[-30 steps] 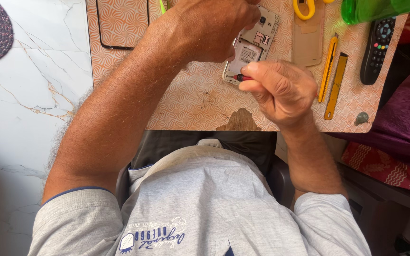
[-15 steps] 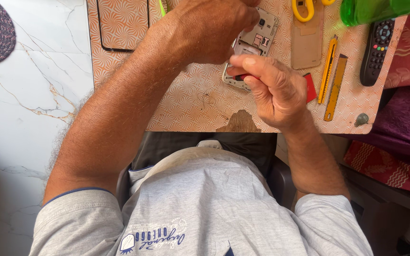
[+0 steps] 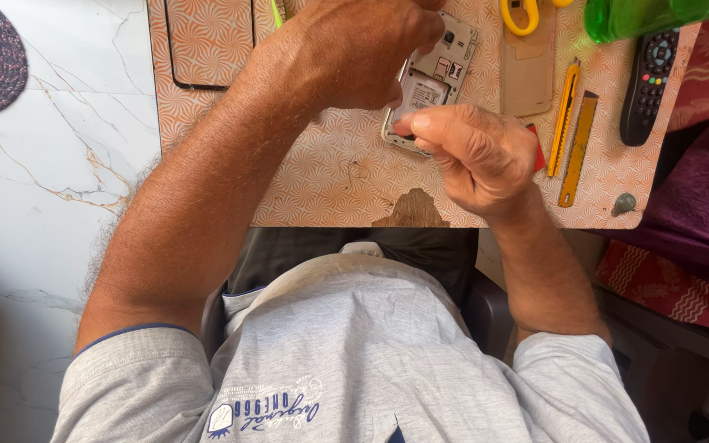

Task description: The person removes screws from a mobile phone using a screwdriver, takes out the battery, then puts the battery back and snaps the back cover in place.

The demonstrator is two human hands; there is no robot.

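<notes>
The person is working on an opened phone (image 3: 432, 78), its back cover off and its insides showing, lying on the patterned table (image 3: 330, 164) a little toward the far edge, about midway between the left and right edges. The left hand (image 3: 354, 53) is reaching in from the near left and closing over the phone's far end, fingers curled down on its edge to steady it. The right hand (image 3: 473, 152) is resting by the phone's near corner, its grip pinched tight with the thumb tip pressing against that corner; whether anything small is sitting between thumb and finger cannot be told, since the fingers are folded under.

Judging from this, the step in hand is prying or seating something at the phone's near end while the other hand is bracing the body. The next move is likely calling for a fine, light push at that corner, with the left hand holding firm so the phone is not sliding.

A tan back cover (image 3: 525, 70) is lying just right of the phone, then a yellow utility knife (image 3: 565, 107), a yellow ruler (image 3: 578, 148) and a black remote (image 3: 648, 86) nearer the right edge. Yellow scissors (image 3: 519, 15) are sitting at the far edge.
</notes>
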